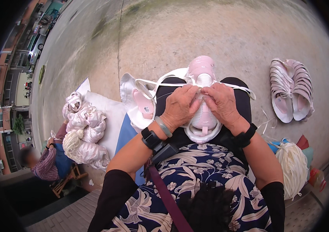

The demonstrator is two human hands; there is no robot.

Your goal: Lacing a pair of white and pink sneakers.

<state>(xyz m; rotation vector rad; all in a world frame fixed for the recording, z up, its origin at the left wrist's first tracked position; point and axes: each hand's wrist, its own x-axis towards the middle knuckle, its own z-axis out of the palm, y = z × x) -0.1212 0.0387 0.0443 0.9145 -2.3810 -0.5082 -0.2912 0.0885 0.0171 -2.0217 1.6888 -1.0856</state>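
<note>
A pink and white shoe upper (204, 118) lies lengthwise over the person's lap, its rounded pink end toward twelve o'clock and its pull tab (204, 130) toward six. The left hand (180, 106) comes in from the upper's eight o'clock side, thumb and forefinger pinched on a flat white shoelace (238, 87); the right hand (222, 102) comes in from four and pinches the same lace, the two sets of fingertips nearly meeting over the middle of the upper. The fingers cover the exact spot, so I cannot tell which eyelet the lace sits at. Loose lengths of it loop out toward ten and two o'clock, over the dark trousers (243, 102).

Taking the upper as the clock's centre, a second pink-lined shoe upper (144, 105) rests at nine, just beside the left knee. Farther out, between eight and nine, bundled pink and white uppers (91, 125) are heaped near a pale sheet (108, 106). At eight, well apart, a co-worker (48, 166) in a striped shirt sits on a wooden seat (69, 181). Around three, two nested rows of uppers (303, 87) lie side by side on the concrete ground (211, 31). At four, beyond the right forearm, hangs a thick hank of cream laces (293, 166).
</note>
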